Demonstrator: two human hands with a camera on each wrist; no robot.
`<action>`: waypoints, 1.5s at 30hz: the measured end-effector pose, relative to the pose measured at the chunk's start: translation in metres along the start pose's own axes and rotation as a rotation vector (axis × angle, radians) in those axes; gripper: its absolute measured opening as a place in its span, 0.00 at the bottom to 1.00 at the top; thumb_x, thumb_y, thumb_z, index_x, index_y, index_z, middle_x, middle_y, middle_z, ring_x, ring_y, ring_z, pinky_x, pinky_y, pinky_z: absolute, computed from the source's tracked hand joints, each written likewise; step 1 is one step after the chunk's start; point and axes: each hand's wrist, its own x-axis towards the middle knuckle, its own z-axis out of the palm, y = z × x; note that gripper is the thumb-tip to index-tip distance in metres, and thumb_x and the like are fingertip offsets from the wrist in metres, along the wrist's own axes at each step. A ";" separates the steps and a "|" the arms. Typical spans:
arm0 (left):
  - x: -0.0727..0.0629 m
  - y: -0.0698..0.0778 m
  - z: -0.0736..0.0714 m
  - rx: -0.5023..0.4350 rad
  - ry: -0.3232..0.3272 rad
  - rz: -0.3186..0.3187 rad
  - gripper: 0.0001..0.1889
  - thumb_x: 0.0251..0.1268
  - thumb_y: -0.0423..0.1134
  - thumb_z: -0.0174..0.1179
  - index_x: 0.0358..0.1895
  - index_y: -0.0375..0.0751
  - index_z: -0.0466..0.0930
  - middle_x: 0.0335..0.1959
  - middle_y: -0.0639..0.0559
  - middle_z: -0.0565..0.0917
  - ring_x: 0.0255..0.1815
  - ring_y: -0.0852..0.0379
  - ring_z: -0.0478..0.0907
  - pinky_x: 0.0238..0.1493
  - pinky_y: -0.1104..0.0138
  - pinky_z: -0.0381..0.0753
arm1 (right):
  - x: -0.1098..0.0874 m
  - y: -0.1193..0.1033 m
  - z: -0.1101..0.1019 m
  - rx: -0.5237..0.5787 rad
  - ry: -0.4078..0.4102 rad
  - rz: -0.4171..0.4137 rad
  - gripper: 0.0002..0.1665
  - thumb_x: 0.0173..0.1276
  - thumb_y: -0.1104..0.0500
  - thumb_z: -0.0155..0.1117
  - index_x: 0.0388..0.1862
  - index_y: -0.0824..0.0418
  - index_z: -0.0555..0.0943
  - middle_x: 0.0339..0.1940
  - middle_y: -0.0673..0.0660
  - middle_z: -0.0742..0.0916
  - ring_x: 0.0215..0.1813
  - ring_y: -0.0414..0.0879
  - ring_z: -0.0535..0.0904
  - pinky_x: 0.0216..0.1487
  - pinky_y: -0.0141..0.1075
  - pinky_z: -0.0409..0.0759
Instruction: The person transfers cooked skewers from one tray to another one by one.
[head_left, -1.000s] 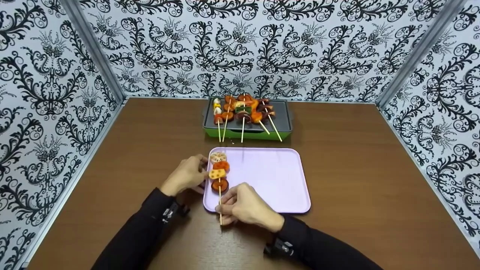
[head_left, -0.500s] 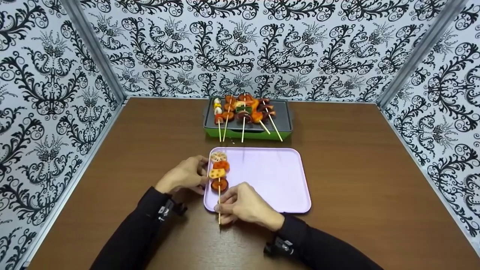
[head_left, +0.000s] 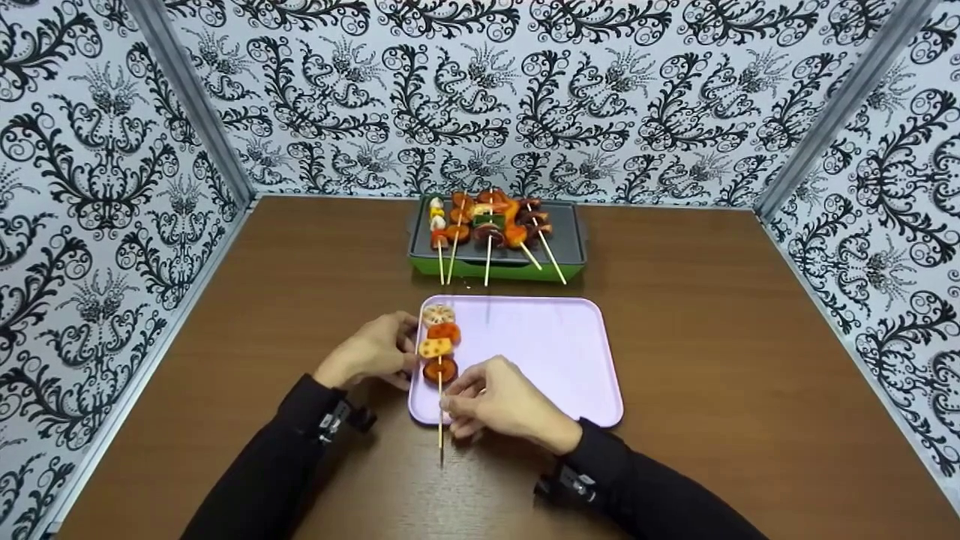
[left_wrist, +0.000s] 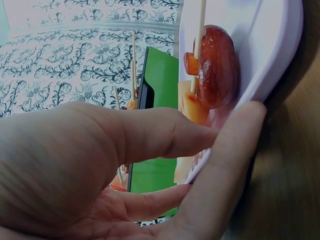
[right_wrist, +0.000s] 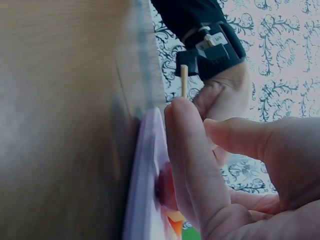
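A skewer of food pieces (head_left: 436, 347) lies lengthwise along the left side of a lilac tray (head_left: 540, 360). It carries a lotus root slice, an orange piece, a yellow spotted piece and a round brown-rimmed slice; its bare stick (head_left: 440, 420) juts over the near rim. My left hand (head_left: 371, 351) grips the tray's left rim, and the left wrist view has the thumb (left_wrist: 165, 132) on the inner side with fingers outside. Beside the stick, my right hand (head_left: 506, 397) is open, its thumb and fingertips apart. In the right wrist view, the fingers (right_wrist: 192, 155) hide part of the stick.
Behind the tray stands a green grill (head_left: 499, 271) with a grey top plate. Several food skewers (head_left: 489, 225) lie on it, their sticks pointing over its front edge. Black-and-white patterned walls (head_left: 480, 97) border the brown table (head_left: 712, 322) at the back and sides.
My right thumb and fingers have let go of the stick and shifted slightly right. My left hand stays at the tray's rim, and the skewer remains on the tray.
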 end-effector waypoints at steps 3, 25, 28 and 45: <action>0.000 0.000 0.000 0.001 0.002 -0.004 0.36 0.56 0.21 0.63 0.71 0.33 0.64 0.40 0.35 0.80 0.33 0.43 0.84 0.30 0.53 0.92 | 0.000 -0.003 -0.005 -0.027 0.024 -0.011 0.09 0.66 0.61 0.73 0.40 0.67 0.86 0.31 0.69 0.88 0.27 0.57 0.88 0.31 0.47 0.91; 0.001 -0.002 0.001 0.037 0.017 -0.003 0.36 0.57 0.20 0.64 0.71 0.34 0.65 0.39 0.36 0.79 0.32 0.43 0.83 0.28 0.54 0.92 | 0.005 -0.030 -0.063 -0.418 0.406 -0.206 0.26 0.60 0.49 0.79 0.53 0.60 0.84 0.34 0.52 0.89 0.33 0.46 0.87 0.31 0.36 0.89; 0.001 -0.002 0.000 0.054 0.023 0.002 0.36 0.57 0.21 0.65 0.71 0.34 0.65 0.39 0.37 0.78 0.31 0.43 0.83 0.28 0.55 0.92 | 0.009 -0.035 -0.070 -0.402 0.452 -0.221 0.29 0.59 0.50 0.80 0.55 0.61 0.83 0.38 0.56 0.88 0.35 0.49 0.88 0.33 0.36 0.90; 0.000 -0.001 0.001 0.069 0.032 -0.002 0.36 0.57 0.21 0.65 0.71 0.33 0.65 0.38 0.37 0.79 0.30 0.42 0.83 0.27 0.55 0.91 | 0.054 -0.055 -0.094 -0.444 0.602 -0.147 0.44 0.56 0.43 0.81 0.66 0.59 0.74 0.45 0.58 0.86 0.29 0.43 0.87 0.29 0.35 0.90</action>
